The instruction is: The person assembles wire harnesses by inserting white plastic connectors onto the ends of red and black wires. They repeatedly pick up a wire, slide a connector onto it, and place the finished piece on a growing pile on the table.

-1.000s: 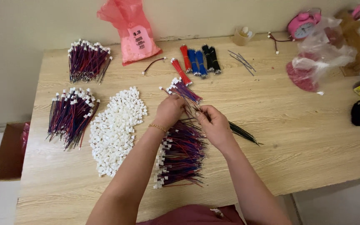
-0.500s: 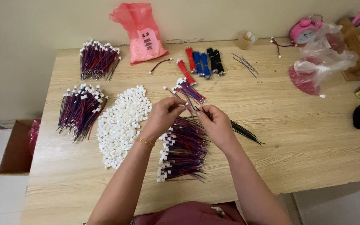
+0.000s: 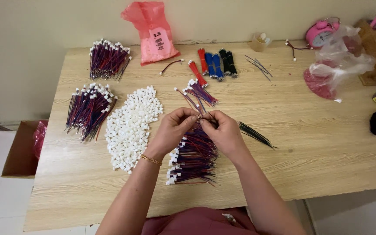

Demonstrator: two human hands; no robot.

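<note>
Both hands meet over the middle of the bench (image 3: 310,174): the left hand (image 3: 175,128) and the right hand (image 3: 223,132) each have thumb and fingers pressed together, pinching between them the end of a thin wire (image 3: 202,116) — whether a small white plug is already on it cannot be told, the fingertips cover it. The wire looks very light and limp, thin enough to kink or slide out of a loose pinch, so it is best taken close to the tip, where a short stiff length gives control, rather than along the soft middle. Just under the hands lies a pile of red-and-blue wires (image 3: 193,159) with white ends facing left; to the left is a heap of small white plugs (image 3: 131,124), light, hard and likely to scatter if brushed. Farther left lie two more wire bundles (image 3: 88,109), another small bunch (image 3: 199,93) sits just beyond the hands, and loose black wires (image 3: 255,135) lie to the right. At the far edge a pink bag (image 3: 151,30) leans on the wall. Compared with the picture half a second earlier the hands hold nearly the same place and the same pinch — the fingertips seem drawn slightly closer — and the view has swung a little, so the bench sits differently in the picture; the piles have not moved.
</note>
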